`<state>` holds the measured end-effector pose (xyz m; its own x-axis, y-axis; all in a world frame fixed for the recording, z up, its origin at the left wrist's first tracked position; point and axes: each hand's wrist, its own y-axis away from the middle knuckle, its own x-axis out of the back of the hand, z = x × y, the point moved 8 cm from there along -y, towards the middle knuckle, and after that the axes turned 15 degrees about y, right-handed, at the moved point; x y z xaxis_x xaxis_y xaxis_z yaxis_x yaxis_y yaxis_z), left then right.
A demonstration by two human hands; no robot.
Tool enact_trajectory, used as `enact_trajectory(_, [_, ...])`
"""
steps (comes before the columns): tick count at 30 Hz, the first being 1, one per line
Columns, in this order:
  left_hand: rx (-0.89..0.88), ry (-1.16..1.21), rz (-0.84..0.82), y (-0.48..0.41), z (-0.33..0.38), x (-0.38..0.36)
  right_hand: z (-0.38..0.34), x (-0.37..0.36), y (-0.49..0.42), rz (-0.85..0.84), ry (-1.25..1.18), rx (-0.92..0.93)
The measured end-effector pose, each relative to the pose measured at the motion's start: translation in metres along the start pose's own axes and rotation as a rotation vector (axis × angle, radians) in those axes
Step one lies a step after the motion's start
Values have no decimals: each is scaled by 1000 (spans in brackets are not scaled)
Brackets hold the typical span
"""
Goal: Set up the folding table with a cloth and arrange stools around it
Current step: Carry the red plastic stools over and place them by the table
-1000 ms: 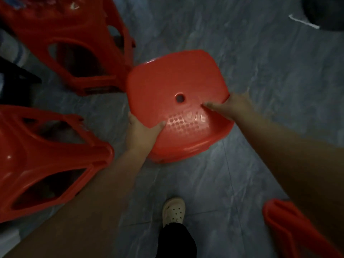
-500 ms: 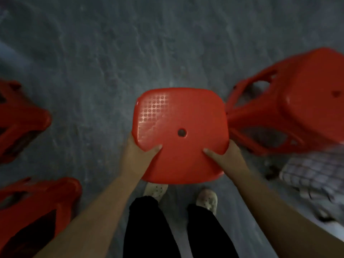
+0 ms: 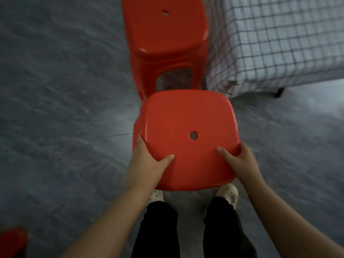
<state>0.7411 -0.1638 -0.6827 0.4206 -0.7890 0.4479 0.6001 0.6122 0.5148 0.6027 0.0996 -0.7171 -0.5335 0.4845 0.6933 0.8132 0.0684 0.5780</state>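
I hold a red plastic stool (image 3: 186,131) by its seat, seen from above, with a round hole near the seat's middle. My left hand (image 3: 149,164) grips the seat's near left edge, thumb on top. My right hand (image 3: 240,162) grips the near right edge the same way. A second red stool (image 3: 163,34) stands upright just beyond it. To the upper right is the table under a white cloth with a dark grid pattern (image 3: 279,38), its edge hanging down beside the second stool.
The floor (image 3: 65,108) is dark grey stone-look tile, open on the left. A black table foot (image 3: 280,92) shows under the cloth's edge. Part of another red stool (image 3: 11,243) sits at the bottom left corner. My legs and light shoes are below the held stool.
I have turned with the stool in both hands. The checked cloth and the standing stool, at the right edge before, now lie straight ahead. The stools on the left have left the view.
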Motion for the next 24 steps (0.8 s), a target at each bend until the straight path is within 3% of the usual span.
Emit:
enact_trajectory(12, [-286,-191,-273,62,143,-289,249,176,-2,240,-317,-273])
enact_trajectory(20, [-605,-442,-617,94,254,-491,368,237,21,447,-554,-460])
enact_trajectory(24, [-583,-532,-751,94,257,-572,406,239,13,454,-493,-594])
